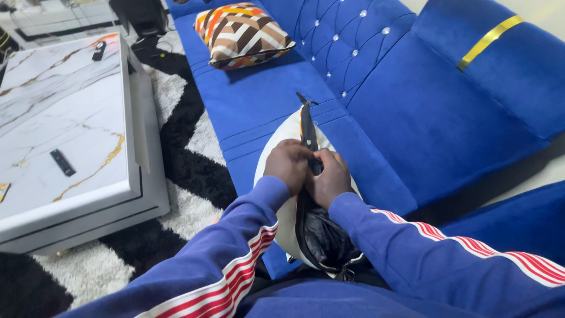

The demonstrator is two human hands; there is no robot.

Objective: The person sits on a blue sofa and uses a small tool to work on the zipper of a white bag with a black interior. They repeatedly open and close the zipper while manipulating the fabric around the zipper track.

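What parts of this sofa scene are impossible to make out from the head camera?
- Fingertips of the left hand and right hand: curled under, hidden against the black cover.
- White cushion: mostly hidden by the hands and sleeves.
- Two dark remotes on the marble table: too small for detail.

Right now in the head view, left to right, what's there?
Black remote on the marble-top table → black-and-white rug → left hand and right hand gripping the white cushion → blue sofa's gold stripe.
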